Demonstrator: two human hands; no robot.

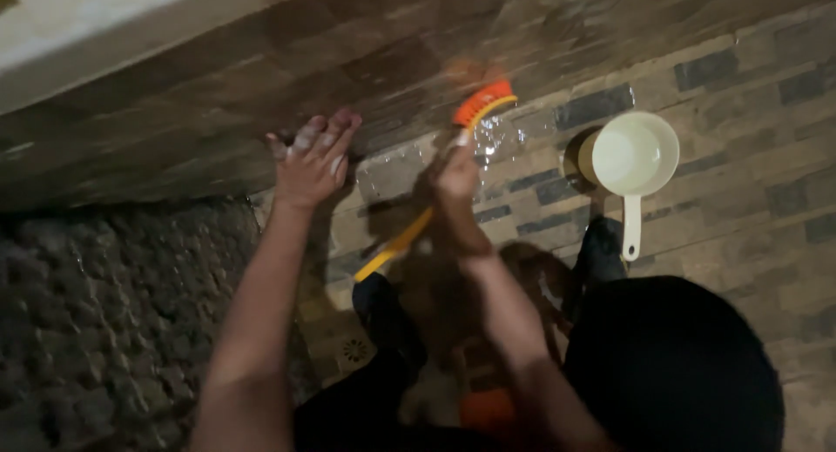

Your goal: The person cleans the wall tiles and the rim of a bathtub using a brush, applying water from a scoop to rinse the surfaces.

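Observation:
My right hand (456, 175) grips the yellow handle of an orange scrubbing brush (482, 104), whose bristled head presses against the wet brown wall tiles (392, 60). The handle's tail end sticks out below my wrist toward the lower left. My left hand (313, 160) lies flat with fingers spread against the same wall, to the left of the brush, holding nothing.
A white plastic water scoop (631, 156) with a long handle stands on the wet tiled floor at the right. A round floor drain (355, 351) sits near my feet. A rough pebbled surface (104, 321) fills the lower left. A dark rounded shape (670, 365) is at the lower right.

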